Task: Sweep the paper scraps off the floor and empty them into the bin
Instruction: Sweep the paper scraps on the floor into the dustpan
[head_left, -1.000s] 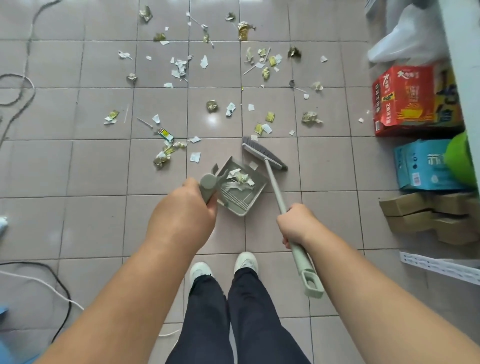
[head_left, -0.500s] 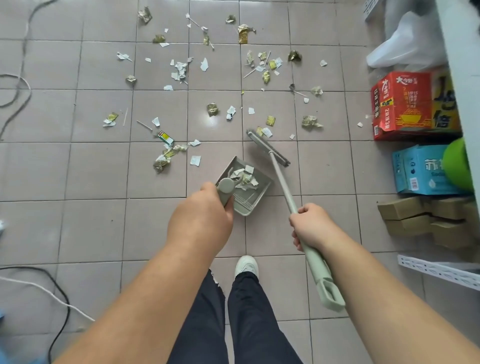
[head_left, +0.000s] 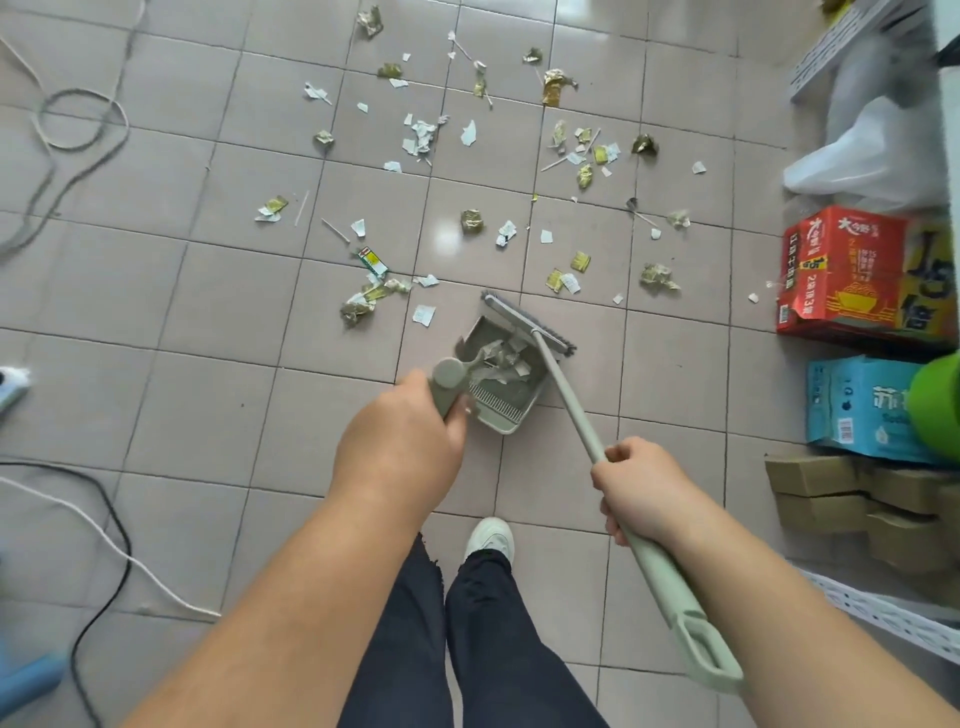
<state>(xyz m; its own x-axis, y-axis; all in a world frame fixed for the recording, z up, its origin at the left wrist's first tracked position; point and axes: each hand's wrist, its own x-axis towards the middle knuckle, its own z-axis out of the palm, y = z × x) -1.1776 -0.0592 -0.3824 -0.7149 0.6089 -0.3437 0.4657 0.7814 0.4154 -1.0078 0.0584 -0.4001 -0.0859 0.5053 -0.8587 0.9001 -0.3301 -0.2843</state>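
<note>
My left hand (head_left: 400, 447) grips the handle of a grey-green dustpan (head_left: 501, 410) resting on the tiled floor, with several paper scraps lying inside it. My right hand (head_left: 641, 488) is closed around the pale green handle of a broom (head_left: 576, 421). Its brush head (head_left: 527, 325) lies across the dustpan's far mouth. Many white and gold paper scraps (head_left: 470, 221) are scattered over the tiles beyond the pan. No bin is in view.
Cardboard boxes, a red one (head_left: 844, 270), a blue one (head_left: 857, 405) and brown ones (head_left: 841, 493), stand along the right beside a shelf. A white plastic bag (head_left: 862, 156) lies above them. Cables (head_left: 78, 130) and cords (head_left: 98, 540) trail at the left. My shoe (head_left: 488, 538) stands behind the pan.
The broom head has moved in over the dustpan's mouth. My left hand and the pan have shifted slightly right, and the view has tilted forward.
</note>
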